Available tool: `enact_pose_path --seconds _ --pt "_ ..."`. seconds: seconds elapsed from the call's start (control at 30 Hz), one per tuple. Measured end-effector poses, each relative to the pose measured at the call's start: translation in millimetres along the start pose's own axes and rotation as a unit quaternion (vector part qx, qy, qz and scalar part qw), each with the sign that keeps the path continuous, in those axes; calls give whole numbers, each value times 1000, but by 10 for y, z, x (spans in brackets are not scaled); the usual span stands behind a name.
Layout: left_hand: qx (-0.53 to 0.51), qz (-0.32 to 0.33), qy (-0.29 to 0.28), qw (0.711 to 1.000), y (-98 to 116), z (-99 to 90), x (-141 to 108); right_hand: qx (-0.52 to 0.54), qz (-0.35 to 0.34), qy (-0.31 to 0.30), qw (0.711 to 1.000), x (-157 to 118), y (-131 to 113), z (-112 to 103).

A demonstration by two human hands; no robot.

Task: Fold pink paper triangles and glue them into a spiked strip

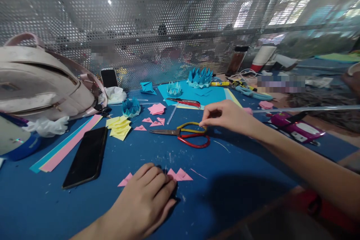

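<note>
My right hand (226,117) pinches the yellow handle loop of a pair of scissors (180,132) lying on the blue table. Their blades point left, and the other loop is red. Near the front edge, my left hand (147,195) lies over a row of folded pink paper triangles (180,174), its fingers curled together onto them. Triangle tips show on both sides of that hand; the middle is hidden beneath it. Beyond the scissors are loose pink triangles (155,122) and a stack of pink folded pieces (156,108). Yellow folded pieces (119,126) lie to the left.
A black phone (86,157) and paper strips (71,142) lie left, near a pale backpack (42,78). Blue folded paper crowns (199,77), a red cutter knife (185,102) and blue sheets (180,95) are at the back. A glue gun (298,125) lies right. Perforated metal screen (157,18) behind.
</note>
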State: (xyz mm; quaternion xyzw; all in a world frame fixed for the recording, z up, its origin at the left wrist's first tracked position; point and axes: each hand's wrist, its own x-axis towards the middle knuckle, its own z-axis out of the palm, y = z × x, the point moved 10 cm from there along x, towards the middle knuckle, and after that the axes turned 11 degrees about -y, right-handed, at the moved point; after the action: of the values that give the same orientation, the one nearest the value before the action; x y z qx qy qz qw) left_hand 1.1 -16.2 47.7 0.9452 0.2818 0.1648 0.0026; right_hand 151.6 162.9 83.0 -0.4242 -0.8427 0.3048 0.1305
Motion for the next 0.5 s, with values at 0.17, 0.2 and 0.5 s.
enact_pose_path --seconds 0.17,0.2,0.5 --pt "10 0 1 1000 12 -21 1 15 2 54 998 -503 -99 -233" --pt "13 0 2 1000 14 -24 3 0 15 73 997 -639 -54 -293" --pt "4 -14 25 1000 -7 31 1 -128 106 224 960 -1698 706 -643"
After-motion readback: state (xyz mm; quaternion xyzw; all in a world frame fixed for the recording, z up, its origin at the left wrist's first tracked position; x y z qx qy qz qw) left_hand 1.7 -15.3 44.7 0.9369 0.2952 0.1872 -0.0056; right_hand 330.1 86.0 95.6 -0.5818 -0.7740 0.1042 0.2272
